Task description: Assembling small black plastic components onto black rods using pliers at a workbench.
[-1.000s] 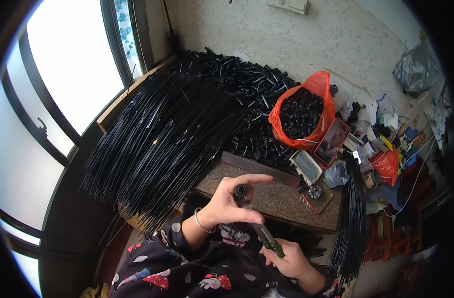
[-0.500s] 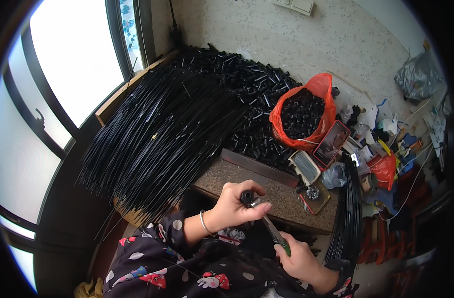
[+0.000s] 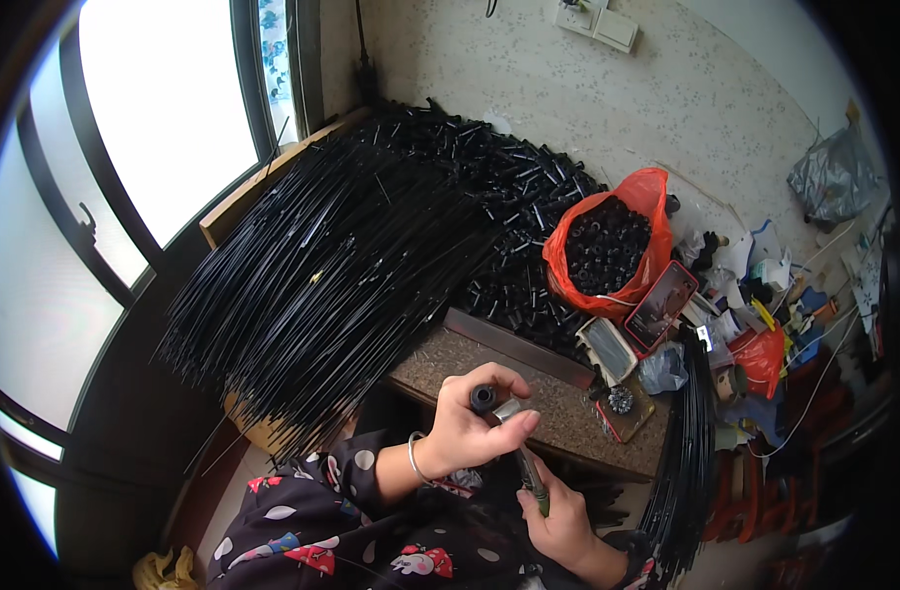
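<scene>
Holding: left hand (image 3: 470, 428) clenched on a small black cap (image 3: 483, 397), pinched at the fingertips over the stone slab (image 3: 558, 408) edge.
Right hand: right hand (image 3: 558, 511) grips a thin green-handled tool (image 3: 531, 470).
Axis: tool runs up-left toward the cap.
Around: black rod bundle (image 3: 312, 285) fans left; orange bag (image 3: 607, 246) of caps sits beyond, well apart.
Room: slab bare just right of the hands; clutter further right.

Left hand (image 3: 470, 428) at lower centre was curled, fingers pinched together; right hand (image 3: 558, 516) lay below it, fist closed, wrist bent.
</scene>
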Demonstrator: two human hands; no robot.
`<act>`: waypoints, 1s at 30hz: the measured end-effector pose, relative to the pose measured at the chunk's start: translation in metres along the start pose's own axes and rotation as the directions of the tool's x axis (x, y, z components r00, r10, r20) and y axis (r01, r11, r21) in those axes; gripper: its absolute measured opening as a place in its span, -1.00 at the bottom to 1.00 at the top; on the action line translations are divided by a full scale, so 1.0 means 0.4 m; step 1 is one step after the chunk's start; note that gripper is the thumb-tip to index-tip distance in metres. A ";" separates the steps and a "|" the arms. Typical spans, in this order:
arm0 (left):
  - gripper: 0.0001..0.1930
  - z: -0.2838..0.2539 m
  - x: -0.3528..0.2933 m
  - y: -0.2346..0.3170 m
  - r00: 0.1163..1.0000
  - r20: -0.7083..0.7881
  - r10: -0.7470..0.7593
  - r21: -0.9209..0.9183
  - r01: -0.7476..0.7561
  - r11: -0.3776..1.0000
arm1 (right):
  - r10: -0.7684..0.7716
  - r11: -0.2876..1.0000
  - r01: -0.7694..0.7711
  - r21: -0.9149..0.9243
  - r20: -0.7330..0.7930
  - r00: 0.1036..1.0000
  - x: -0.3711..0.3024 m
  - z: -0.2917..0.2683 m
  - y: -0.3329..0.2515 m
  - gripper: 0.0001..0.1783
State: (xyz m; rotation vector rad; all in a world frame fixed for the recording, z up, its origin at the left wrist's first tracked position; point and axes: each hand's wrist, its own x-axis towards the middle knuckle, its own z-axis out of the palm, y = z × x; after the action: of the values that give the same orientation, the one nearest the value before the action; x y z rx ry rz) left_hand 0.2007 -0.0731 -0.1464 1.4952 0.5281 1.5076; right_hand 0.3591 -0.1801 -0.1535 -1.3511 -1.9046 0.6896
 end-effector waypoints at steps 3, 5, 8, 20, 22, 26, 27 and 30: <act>-0.73 0.005 -0.006 -0.002 0.998 -0.032 -0.046 -0.014 0.046 0.999 | 0.065 0.997 -0.065 0.047 -0.003 0.998 -0.008 0.009 0.001 -0.51; -0.67 -0.005 -0.002 0.012 0.996 0.044 -0.078 -0.002 0.078 0.997 | 0.042 0.996 -0.043 0.074 0.013 0.999 0.006 -0.015 0.011 -0.53; -0.57 0.010 0.013 0.012 0.987 0.088 -0.136 -0.049 0.141 0.989 | 0.037 0.999 -0.038 0.036 0.017 0.999 0.037 -0.082 0.049 -0.54; -0.53 -0.011 -0.026 -0.024 0.981 0.142 -0.133 -0.199 0.160 0.967 | 0.226 0.698 -0.311 -0.646 -0.214 0.951 0.044 0.007 0.397 -0.55; -0.52 -0.013 -0.011 -0.009 0.991 0.086 -0.100 -0.209 0.116 0.971 | 0.191 0.699 -0.293 -0.652 -0.224 0.956 0.044 0.011 0.407 -0.54; -0.53 0.000 0.050 0.034 0.998 -0.023 -0.066 -0.321 0.055 0.945 | 0.085 0.721 -0.237 -0.651 -0.256 0.963 0.008 0.001 0.442 -0.41; -0.57 -0.022 0.071 0.037 0.999 -0.018 0.047 -0.357 -0.050 0.933 | 0.032 0.802 -0.155 -0.577 -0.217 0.976 0.002 -0.014 0.411 -0.35; -0.57 -0.091 0.127 0.091 0.987 -0.019 0.162 -0.714 -0.127 0.688 | -0.169 0.967 0.158 -0.202 -0.041 0.985 -0.014 -0.024 0.300 -0.19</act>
State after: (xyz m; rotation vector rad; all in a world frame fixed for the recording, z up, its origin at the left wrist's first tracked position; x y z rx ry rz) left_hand 0.1634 -0.0382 -0.0950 0.9472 -0.2260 1.5390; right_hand 0.4375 -0.1473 -0.2388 -1.2987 -2.0538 0.3833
